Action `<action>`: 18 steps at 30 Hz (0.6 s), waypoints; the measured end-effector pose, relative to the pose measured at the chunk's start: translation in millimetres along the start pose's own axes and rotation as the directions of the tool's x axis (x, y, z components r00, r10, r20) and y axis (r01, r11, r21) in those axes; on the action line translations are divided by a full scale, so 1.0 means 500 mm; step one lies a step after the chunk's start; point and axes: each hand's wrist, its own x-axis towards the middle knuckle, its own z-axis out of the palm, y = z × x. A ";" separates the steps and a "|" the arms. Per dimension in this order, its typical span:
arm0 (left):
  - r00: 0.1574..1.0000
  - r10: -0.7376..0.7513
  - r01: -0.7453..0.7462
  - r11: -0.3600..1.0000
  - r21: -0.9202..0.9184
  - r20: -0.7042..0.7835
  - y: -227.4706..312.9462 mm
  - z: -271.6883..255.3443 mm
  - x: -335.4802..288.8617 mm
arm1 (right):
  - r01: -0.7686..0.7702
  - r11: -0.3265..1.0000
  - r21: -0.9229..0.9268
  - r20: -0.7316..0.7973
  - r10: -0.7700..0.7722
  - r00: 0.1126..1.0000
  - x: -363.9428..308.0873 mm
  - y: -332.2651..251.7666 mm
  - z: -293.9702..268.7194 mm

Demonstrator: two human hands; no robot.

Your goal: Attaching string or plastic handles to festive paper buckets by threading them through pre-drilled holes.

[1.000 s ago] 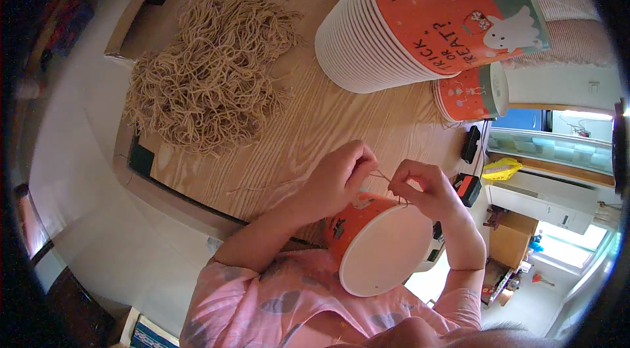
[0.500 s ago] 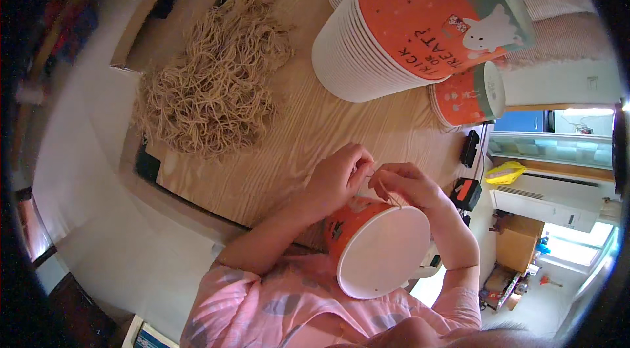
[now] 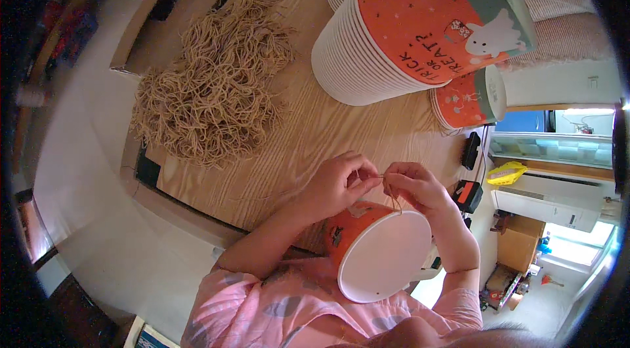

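Note:
An orange paper bucket [image 3: 357, 226] leans tilted against my pink shirt, its round white side [image 3: 386, 257] facing up. A thin tan cord [image 3: 396, 204] stands up in a small loop at the edge of the bucket. Just above that edge my left hand [image 3: 342, 181] and my right hand [image 3: 418, 185] nearly meet, fingertips pinched on the cord between them. A small dark dot shows on the white side near its opposite edge. The cord's ends are mostly hidden by my fingers.
A heap of tan cords [image 3: 213, 79] lies on the wooden table [image 3: 298, 125] at the left. Tall stacks of orange paper buckets [image 3: 420, 26] stand at the far right, with a smaller orange stack [image 3: 462, 100] beside them. Black boxy items [image 3: 466, 195] sit along the right edge.
My hands have shifted slightly right and drawn a little apart, with a short stretch of cord now showing between the fingertips. The bucket has stayed nearly in place.

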 end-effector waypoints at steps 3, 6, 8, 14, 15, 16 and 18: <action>0.987 0.158 -0.155 0.985 0.079 -0.026 -0.019 0.000 0.003 | 0.024 0.998 -0.050 0.035 -0.022 0.999 -0.009 -0.004 0.000; 0.995 0.092 -0.088 0.989 0.123 -0.028 -0.008 0.000 0.001 | 0.007 0.997 -0.072 0.094 0.000 0.996 -0.013 0.004 -0.003; 0.993 0.109 -0.102 0.988 0.116 -0.048 -0.006 0.004 0.001 | -0.015 0.994 -0.105 0.071 0.023 0.997 -0.020 -0.001 -0.003; 0.968 0.164 -0.114 0.962 0.248 -0.192 -0.001 0.004 0.000 | -0.021 0.993 -0.115 0.055 0.027 0.998 -0.039 -0.004 -0.006; 0.958 0.182 -0.115 0.953 0.281 -0.224 -0.004 0.005 -0.001 | -0.012 0.994 -0.109 0.071 0.020 0.997 -0.041 -0.005 -0.008; 0.958 0.181 -0.115 0.953 0.281 -0.224 -0.006 0.006 -0.001 | -0.012 0.994 -0.109 0.071 0.020 0.997 -0.042 -0.004 -0.009; 0.938 0.193 -0.075 0.924 0.375 -0.289 -0.010 0.006 -0.003 | -0.023 0.993 -0.116 0.073 0.032 0.997 -0.042 -0.001 -0.010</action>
